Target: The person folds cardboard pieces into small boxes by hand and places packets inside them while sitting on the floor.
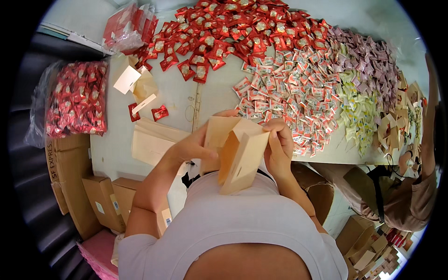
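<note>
Close to my chest, a cream paper box [245,148] with its flaps spread is held between both hands. My left hand [199,143] is closed on its left side, the thumb lying against the panel and the other fingers partly hidden behind. At the far right corner, my right hand [279,142] pinches the edge between thumb and fingers. Flat cream box blanks [151,142] lie on the table just left of my left hand. Beyond them stands an opened cream box [143,86], with two red-wrapped packets [160,113] near it.
Red packets [242,23] are heaped at the back of the table [217,98]. White-and-red sachets [294,93], green sachets [358,109] and purple sachets [366,60] spread rightward. A bag of red packets [77,100] sits left, above cardboard boxes [100,200]. Another person [396,196] works at right.
</note>
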`<state>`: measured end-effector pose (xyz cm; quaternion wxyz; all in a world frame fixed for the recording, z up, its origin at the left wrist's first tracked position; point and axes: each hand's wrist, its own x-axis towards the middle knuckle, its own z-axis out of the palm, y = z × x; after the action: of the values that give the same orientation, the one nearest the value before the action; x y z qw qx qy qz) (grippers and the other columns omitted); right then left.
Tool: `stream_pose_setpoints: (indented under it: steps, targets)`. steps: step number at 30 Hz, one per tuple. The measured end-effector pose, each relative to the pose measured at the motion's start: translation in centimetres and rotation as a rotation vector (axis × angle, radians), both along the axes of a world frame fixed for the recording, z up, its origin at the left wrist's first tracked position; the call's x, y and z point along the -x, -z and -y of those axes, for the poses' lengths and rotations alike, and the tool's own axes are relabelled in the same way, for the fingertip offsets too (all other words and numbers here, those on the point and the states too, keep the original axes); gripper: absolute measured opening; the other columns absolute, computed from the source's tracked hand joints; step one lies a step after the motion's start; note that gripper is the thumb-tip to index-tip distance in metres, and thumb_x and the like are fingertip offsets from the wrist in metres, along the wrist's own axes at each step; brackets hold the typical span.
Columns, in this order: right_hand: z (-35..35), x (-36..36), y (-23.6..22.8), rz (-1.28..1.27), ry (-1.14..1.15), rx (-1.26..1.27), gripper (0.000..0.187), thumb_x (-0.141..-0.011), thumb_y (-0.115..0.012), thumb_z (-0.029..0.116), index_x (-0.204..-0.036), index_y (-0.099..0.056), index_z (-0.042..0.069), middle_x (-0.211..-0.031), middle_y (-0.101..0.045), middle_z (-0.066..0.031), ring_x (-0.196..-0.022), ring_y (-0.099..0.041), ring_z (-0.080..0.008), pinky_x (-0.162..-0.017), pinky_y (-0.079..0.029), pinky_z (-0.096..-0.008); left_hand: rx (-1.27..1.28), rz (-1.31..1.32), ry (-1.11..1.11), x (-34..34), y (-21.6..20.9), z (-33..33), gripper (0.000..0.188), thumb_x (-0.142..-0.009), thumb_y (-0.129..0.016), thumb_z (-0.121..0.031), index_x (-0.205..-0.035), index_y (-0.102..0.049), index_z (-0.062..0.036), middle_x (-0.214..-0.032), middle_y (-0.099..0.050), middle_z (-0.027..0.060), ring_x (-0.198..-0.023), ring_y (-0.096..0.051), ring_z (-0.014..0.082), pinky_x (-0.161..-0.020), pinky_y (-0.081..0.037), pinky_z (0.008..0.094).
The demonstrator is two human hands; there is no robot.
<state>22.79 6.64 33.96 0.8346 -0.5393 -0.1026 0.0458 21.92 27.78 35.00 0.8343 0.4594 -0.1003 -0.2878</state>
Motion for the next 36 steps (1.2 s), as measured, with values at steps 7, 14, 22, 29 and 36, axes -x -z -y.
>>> stream_pose_setpoints:
  steps: [7,14,22,29,36]
  targets:
    - [-1.0,-0.9,1.9,-0.2,-0.022,0.167,0.015,-0.091,-0.039,0.01,-0.104,-0.042,0.004,-0.102,-0.046,-0.0065,-0.084,-0.046,-0.0108,-0.069,-0.04,-0.0236,-0.082,-0.314,-0.164,1.1,-0.1,2.3,0.076,-0.068,-0.056,-0.005,-0.132,-0.016,-0.0152,-0.123,-0.033,0.0077,-0.118,-0.032,0.0205,-0.096,-0.031,0.0357]
    - [-3.2,-0.4,0.9,-0.025,-0.222,0.364,0.063,-0.086,-0.044,0.012,-0.136,-0.009,0.003,-0.135,-0.023,-0.0187,-0.124,-0.027,-0.025,-0.096,-0.03,-0.0327,-0.515,0.057,-0.54,0.3,1.0,3.7,0.074,-0.066,-0.047,0.002,-0.131,-0.016,-0.0171,-0.117,-0.034,0.0103,-0.111,-0.037,0.0216,-0.094,-0.033,0.0333]
    - [1.8,-0.8,7.9,-0.29,-0.376,0.483,0.049,-0.086,-0.043,0.015,-0.129,-0.027,0.0,-0.126,-0.036,-0.0191,-0.112,-0.043,-0.0277,-0.091,-0.037,-0.0389,0.017,-0.518,-0.438,0.3,2.5,0.6,0.071,-0.068,-0.05,0.003,-0.132,-0.025,-0.0156,-0.118,-0.042,0.0119,-0.107,-0.046,0.025,-0.089,-0.041,0.0371]
    - [0.6,-3.8,2.7,-0.794,-0.276,0.096,0.048,-0.083,-0.045,0.019,-0.126,-0.033,0.002,-0.112,-0.051,-0.0144,-0.093,-0.058,-0.0251,-0.074,-0.051,-0.0369,-0.116,-0.76,-0.302,0.6,3.9,-0.8,0.069,-0.072,-0.041,0.004,-0.136,-0.024,-0.0166,-0.128,-0.038,0.0123,-0.112,-0.045,0.0247,-0.092,-0.04,0.0371]
    - [-1.7,-2.6,4.9,-0.221,-0.317,0.515,0.061,-0.081,-0.038,0.016,-0.136,-0.017,0.0,-0.138,-0.026,-0.0159,-0.128,-0.023,-0.0261,-0.104,-0.019,-0.0358,-0.301,-0.47,-0.419,0.1,3.8,2.3,0.081,-0.072,-0.036,0.009,-0.139,-0.002,-0.0203,-0.139,-0.019,0.0114,-0.127,-0.024,0.024,-0.102,-0.024,0.0339]
